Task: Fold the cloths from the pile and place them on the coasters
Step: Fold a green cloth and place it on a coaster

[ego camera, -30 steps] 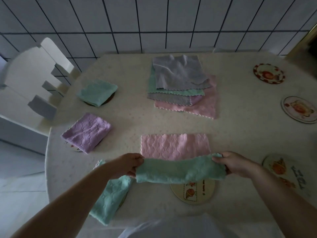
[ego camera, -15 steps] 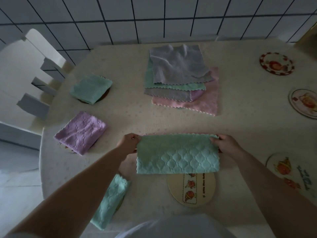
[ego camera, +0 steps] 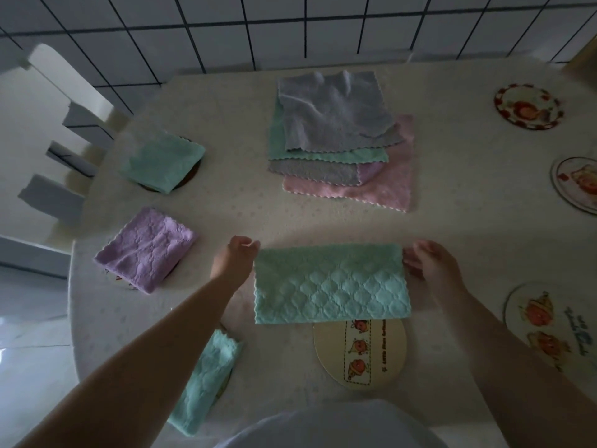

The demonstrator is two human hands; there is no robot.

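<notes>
Dim, bluish indoor light is washing over the scene — the brightest patch is falling on the tablecloth (ego camera: pixel 452 227) just beyond the hands, while the near edge and both forearms are sinking into shadow. The tiled wall (ego camera: pixel 290 24) is bowing at the edges from wide-angle distortion — corners are darkening, and detail is looking soft and grainy.

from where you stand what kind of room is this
Probably a home kitchen or dining corner: a white tiled wall with dark grout, a round table under a pale dotted tablecloth, and a white wooden chair beside it.
</notes>
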